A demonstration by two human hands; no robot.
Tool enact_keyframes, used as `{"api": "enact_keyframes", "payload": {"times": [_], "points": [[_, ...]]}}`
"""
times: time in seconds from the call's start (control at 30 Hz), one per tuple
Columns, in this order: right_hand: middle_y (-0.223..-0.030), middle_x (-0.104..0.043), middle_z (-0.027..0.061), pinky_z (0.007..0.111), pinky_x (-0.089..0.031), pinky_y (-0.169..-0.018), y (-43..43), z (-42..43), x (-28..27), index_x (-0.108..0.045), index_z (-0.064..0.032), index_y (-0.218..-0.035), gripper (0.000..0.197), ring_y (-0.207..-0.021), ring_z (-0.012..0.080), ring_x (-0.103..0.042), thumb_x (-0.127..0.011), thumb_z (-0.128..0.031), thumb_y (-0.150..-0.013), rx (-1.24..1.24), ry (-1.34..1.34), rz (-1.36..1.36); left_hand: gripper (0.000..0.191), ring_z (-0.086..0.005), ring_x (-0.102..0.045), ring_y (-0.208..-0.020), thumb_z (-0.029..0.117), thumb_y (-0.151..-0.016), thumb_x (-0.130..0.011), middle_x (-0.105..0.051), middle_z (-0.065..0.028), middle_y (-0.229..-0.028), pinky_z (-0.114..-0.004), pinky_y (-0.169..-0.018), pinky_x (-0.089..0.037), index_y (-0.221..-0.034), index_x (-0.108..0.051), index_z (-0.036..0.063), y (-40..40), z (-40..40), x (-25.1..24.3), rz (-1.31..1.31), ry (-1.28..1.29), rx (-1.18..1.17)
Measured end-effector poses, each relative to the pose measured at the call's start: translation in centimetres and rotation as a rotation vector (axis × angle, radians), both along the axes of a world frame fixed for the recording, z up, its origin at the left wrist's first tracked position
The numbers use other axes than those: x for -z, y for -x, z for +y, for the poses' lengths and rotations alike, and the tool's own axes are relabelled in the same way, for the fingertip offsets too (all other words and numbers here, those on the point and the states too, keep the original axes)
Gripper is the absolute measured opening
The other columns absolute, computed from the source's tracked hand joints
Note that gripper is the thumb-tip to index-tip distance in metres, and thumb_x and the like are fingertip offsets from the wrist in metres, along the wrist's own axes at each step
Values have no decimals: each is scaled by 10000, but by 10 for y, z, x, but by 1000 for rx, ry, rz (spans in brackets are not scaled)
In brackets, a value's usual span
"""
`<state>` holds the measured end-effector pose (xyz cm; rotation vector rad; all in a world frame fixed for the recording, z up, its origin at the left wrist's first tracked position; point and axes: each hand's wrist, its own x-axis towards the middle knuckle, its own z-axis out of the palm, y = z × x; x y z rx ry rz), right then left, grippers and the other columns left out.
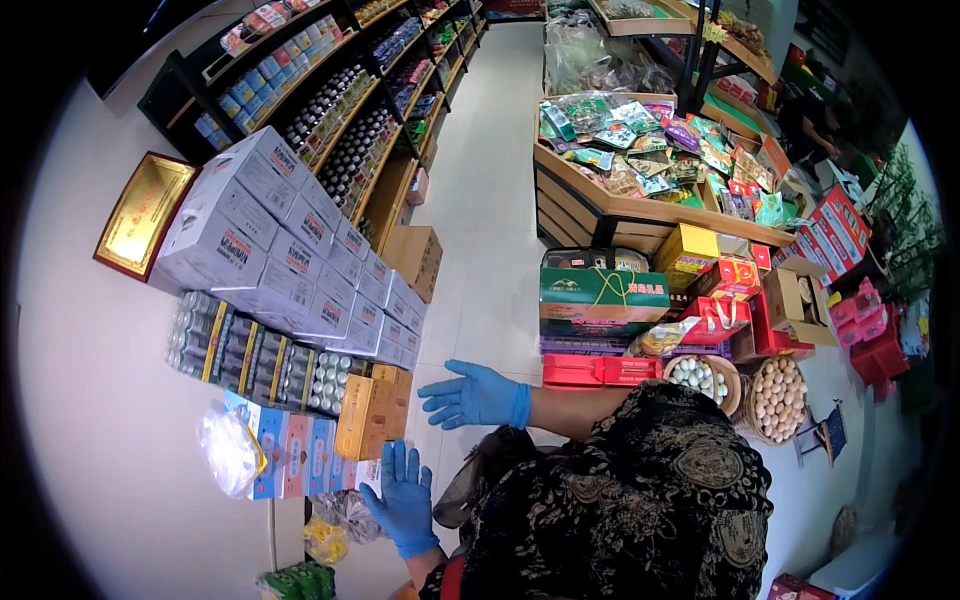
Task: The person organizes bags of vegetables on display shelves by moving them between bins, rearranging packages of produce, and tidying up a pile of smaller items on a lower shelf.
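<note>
Both my hands wear blue gloves, with the fingers spread and the palms turned up. My left hand (pixel 405 499) is held out at the lower middle, just below a yellow-brown carton (pixel 364 416). My right hand (pixel 476 397) reaches leftward over the pale tiled floor, above and to the right of the left one. Neither hand holds anything. Blue and pink cartons (pixel 296 454) stand left of my left hand, with a clear plastic bag (pixel 229 454) on them. Shrink-wrapped packs of cans (pixel 251 360) are stacked behind. A dark patterned sleeve covers my right upper arm.
White cartons (pixel 289 255) are piled beside shelves of jars (pixel 330 127). An aisle (pixel 480 150) runs ahead. To the right are a wooden display bin (pixel 585 184) of packets, a green gift box (pixel 600 296), red boxes and egg baskets (pixel 776 397). A person (pixel 810 124) is at the far right.
</note>
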<state>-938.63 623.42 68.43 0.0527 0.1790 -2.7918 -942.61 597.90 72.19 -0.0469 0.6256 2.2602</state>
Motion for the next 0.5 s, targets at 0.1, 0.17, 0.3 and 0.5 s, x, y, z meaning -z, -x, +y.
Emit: {"api": "enact_keyframes", "payload": {"times": [0.1, 0.17, 0.3, 0.5], "points": [[-1101, -606, 169, 424, -448, -908, 44, 33, -4, -464, 36, -1280, 631, -1026, 340, -581, -391, -483, -929, 80, -45, -27, 729, -280, -412, -1248, 581, -897, -358, -355, -105, -1429, -456, -959, -399, -1403, -306, 59, 48, 26, 4, -3, 3, -7], [-1047, -614, 156, 391, -488, -826, 70, 49, -3, -523, 28, -1224, 611, -984, 338, -604, -409, -492, -923, 105, -12, -69, 732, -280, -419, -1239, 584, -895, -366, -356, -103, -1428, -445, -948, -405, -1405, -302, 62, 81, 44, 18, -57, -3, 2], [-1065, -610, 150, 388, -479, -842, 108, 88, 16, -514, 15, -1238, 612, -978, 327, -601, -395, -497, -924, 177, -9, -124, 728, -257, -442, -1216, 581, -893, -381, -388, -104, -1406, -419, -921, -417, -1403, -311, 66, 155, 93, 40, -139, 15, 81], [-1125, -594, 148, 403, -471, -867, 169, 178, 22, -494, 0, -1258, 634, -1020, 313, -581, -412, -520, -906, 494, -74, -160, 730, -266, -448, -1218, 580, -898, -355, -366, -126, -1423, -430, -955, -396, -1408, -303, 61, 309, 210, 40, -97, -21, 343]]}}
